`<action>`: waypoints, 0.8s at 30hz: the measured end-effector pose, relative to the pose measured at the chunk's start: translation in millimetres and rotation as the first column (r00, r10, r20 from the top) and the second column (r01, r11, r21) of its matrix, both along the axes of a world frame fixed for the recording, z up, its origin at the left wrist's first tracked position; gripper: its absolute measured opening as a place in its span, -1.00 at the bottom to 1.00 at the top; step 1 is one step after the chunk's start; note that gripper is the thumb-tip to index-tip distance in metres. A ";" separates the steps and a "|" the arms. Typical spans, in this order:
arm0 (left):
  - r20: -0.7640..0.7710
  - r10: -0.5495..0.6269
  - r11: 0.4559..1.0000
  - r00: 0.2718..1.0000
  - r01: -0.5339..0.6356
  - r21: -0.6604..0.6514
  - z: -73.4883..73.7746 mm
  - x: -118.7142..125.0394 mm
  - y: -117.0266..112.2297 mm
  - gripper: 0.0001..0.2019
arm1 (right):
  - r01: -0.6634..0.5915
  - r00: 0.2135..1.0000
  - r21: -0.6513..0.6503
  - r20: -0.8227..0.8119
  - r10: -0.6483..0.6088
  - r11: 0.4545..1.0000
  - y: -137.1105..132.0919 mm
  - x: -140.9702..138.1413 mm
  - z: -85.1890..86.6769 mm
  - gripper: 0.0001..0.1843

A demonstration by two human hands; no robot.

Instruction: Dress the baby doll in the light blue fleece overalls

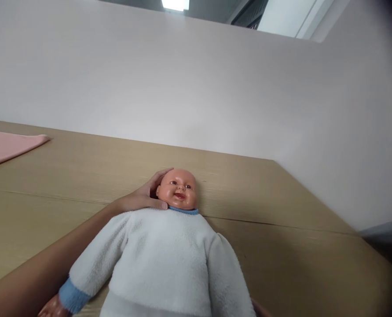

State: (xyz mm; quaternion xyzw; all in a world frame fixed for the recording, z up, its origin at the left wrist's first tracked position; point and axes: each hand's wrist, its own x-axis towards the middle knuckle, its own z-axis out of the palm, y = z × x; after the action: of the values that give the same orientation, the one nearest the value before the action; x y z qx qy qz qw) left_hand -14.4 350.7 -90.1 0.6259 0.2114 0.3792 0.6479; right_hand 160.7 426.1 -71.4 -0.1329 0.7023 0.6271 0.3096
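Note:
A baby doll [163, 255] lies on its back in the lower middle of the head view, with its bald plastic head [179, 189] away from me. It wears a fluffy white top with a blue collar and a blue cuff. My left hand [149, 193] cups the side of the doll's head, fingers behind it and thumb at the neck. At the bottom edge, a sliver of skin [261, 309] shows beside the doll's other sleeve. It may be part of my right hand; its fingers are hidden. The doll's lower body lies outside the picture.
A brown table top [281, 198] with a seam across it spreads under the doll. The corner of a pink cloth [11, 147] lies on the far left. Behind the table rises a pale wall [182, 88], with an opening at the top.

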 end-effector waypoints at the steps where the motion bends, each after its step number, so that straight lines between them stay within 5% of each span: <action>1: -0.003 0.009 1.000 1.000 -0.009 0.006 -0.9 0.1 0.6 0.18 | 0.009 1.000 0.056 -0.023 -0.007 0.998 8.4 -11.1 2.1 -0.17; 4: -0.016 0.028 0.999 0.999 -0.028 0.022 -0.8 -1.4 1.3 0.14 | 0.097 0.967 -0.018 -0.233 -0.099 0.995 14.1 -22.1 1.9 -0.23; 7: -0.036 0.044 0.998 0.998 -0.042 0.042 0.9 -3.6 1.2 0.08 | 0.119 0.756 -0.363 -0.570 -0.321 0.924 1.7 -9.7 2.1 -0.35; 12: -0.047 0.119 0.992 0.992 -0.117 0.044 1.2 -4.8 0.0 0.08 | -0.217 0.193 -0.730 -0.683 -0.705 0.648 -33.6 22.0 4.3 -0.68; 15: -0.054 0.153 0.987 0.987 -0.150 0.055 1.5 -3.7 -0.3 0.13 | -0.485 0.011 -0.745 -0.528 -0.849 0.457 -51.5 37.1 1.5 -0.36; 19: -0.060 0.157 0.986 0.986 -0.153 0.064 3.0 -1.6 1.0 0.17 | -0.703 0.047 -0.679 -0.341 -0.939 0.211 -55.3 47.8 5.8 -0.29; 24: -0.047 0.120 0.992 0.992 -0.119 0.032 2.9 -0.4 4.3 0.19 | -0.846 0.416 -0.505 -0.420 -0.807 -0.173 -51.3 63.3 39.7 -0.29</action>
State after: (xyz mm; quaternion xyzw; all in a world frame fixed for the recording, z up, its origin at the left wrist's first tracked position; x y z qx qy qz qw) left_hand -14.7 355.1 -87.2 0.6307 0.2586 0.4050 0.6094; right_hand 224.0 374.7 -31.7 0.0356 0.8887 -0.2380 -0.3902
